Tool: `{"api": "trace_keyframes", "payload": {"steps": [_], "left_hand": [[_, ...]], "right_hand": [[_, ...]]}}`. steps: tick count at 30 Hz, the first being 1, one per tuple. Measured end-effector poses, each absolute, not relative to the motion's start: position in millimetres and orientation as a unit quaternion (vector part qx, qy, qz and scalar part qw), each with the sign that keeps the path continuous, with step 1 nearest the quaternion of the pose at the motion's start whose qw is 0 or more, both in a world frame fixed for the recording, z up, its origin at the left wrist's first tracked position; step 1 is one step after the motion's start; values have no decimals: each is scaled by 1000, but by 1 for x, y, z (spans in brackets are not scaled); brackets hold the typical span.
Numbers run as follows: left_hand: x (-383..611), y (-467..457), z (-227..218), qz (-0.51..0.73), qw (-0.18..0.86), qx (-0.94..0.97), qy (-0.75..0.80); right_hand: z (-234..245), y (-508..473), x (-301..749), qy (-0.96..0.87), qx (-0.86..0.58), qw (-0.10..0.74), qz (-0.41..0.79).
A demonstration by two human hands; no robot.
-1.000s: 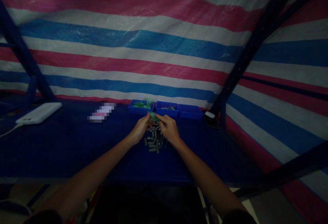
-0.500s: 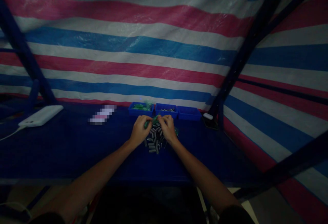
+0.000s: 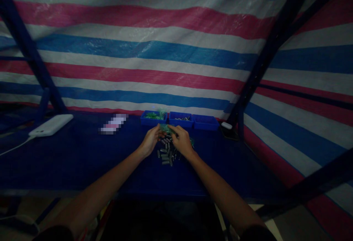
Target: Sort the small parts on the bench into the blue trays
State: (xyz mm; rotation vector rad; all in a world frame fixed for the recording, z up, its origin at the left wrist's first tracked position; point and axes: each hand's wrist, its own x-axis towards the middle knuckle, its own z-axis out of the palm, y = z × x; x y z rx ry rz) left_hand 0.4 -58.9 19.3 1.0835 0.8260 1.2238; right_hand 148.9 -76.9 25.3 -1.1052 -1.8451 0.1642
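A small green, see-through plastic bag (image 3: pixel 165 127) is stretched between my two hands above the table. My left hand (image 3: pixel 150 141) has thumb and fingers closed at the bag's left edge. The right side of the bag is pinched in my right hand (image 3: pixel 181 139). Beneath and in front of them lies a loose pile of short grey metal cylinders (image 3: pixel 165 157), with thinner shiny pieces at its right side. Beside my right hand, more green plastic (image 3: pixel 192 142) shows on the table. Whether anything is inside the bag is too dark to tell.
Behind my hands stand a blue bin (image 3: pixel 146 122) with green bags, a blue bin (image 3: pixel 180 123) with small metal pieces, and another blue bin (image 3: pixel 205 125). A white power bank (image 3: pixel 52 125) with a cable lies left. A phone (image 3: pixel 230 133) with a white case on it lies right.
The bag has been spread out flatter between my hands. My left fingers have opened out somewhat from their tight pinch. The whole view has shifted slightly.
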Motion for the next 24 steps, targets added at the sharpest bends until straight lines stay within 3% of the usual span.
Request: {"api": "trace_keyframes", "payload": {"steps": [4,8,11,15,24], "left_hand": [[2,-60,20,541,565,506,365],[1,-60,19,586,334,616,408],[-4,-63,20,552,158,703,419],[-9,-62,24,437,63,822,359],[-54,8,40,257,-77,758,594]], "right_hand": [[23,-72,153,-768,-420,478,72],[23,-70,153,-746,-416,504,123],[26,-70,150,-690,-450,527,210],[25,-65,146,-623,-461,524,354],[16,-57,153,-628,-493,552,239]]}}
